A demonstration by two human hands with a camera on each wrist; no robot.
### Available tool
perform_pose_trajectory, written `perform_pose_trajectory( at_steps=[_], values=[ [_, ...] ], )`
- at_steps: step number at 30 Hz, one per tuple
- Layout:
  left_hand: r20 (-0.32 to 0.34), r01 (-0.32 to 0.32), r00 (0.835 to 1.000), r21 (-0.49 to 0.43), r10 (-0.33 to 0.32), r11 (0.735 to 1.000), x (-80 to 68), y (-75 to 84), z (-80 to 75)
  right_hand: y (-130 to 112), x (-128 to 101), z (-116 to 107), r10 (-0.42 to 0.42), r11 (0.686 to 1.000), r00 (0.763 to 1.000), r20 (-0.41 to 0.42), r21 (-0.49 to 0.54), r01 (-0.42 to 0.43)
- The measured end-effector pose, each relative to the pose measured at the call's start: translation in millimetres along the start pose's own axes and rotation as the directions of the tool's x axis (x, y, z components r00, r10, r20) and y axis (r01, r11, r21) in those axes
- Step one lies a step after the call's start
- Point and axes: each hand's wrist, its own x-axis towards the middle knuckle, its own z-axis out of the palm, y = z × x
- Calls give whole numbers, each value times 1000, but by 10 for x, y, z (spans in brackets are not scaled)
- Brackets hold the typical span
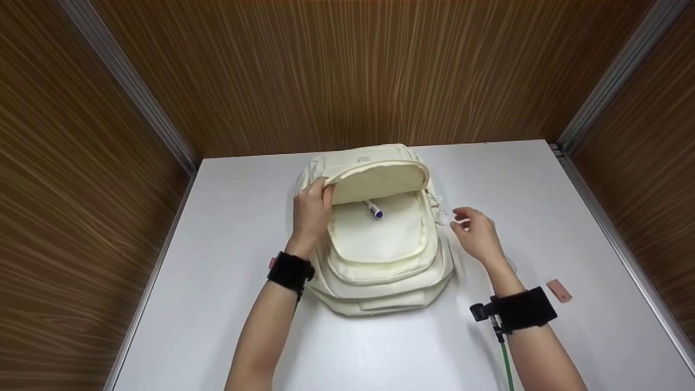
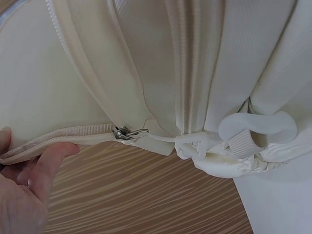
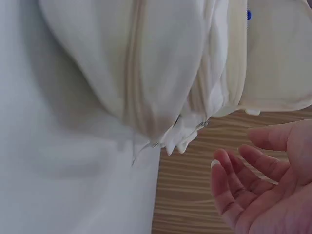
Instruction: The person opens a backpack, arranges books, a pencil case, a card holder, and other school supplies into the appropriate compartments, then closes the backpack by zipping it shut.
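Observation:
A cream backpack [image 1: 380, 255] lies flat on the white table [image 1: 217, 304] with its front pocket unzipped. My left hand [image 1: 312, 209] grips the raised pocket flap [image 1: 380, 176] and holds it up. In the left wrist view the fingers [image 2: 34, 170] curl under the flap's zipper edge [image 2: 58, 136] beside the metal zipper pull [image 2: 127, 132]. A pen with a purple cap [image 1: 373, 209] lies in the pocket's mouth. My right hand [image 1: 475, 231] hovers just right of the backpack with relaxed fingers [image 3: 243, 180], holding nothing, close to the white side strap buckle [image 1: 442, 216].
A small pinkish eraser-like block [image 1: 558, 290] lies on the table at the right, beyond my right wrist. Wood-grain walls [image 1: 347, 70] enclose the table at the back and both sides. A green cable [image 1: 507, 364] runs from my right wristband.

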Motion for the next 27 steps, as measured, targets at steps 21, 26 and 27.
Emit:
perform_pose_trajectory(
  at_steps=[21, 26, 27],
  values=[
    [13, 57, 998, 82, -58, 995, 53, -58, 7, 718, -512, -457, 415, 863, 890, 190, -391, -319],
    [41, 87, 995, 117, -92, 989, 120, -78, 23, 774, -517, -519, 432, 844, 877, 211, -436, -312],
    [43, 95, 994, 118, -101, 988, 132, -80, 27, 778, -515, -529, 443, 838, 871, 212, -444, -318]
  ],
)
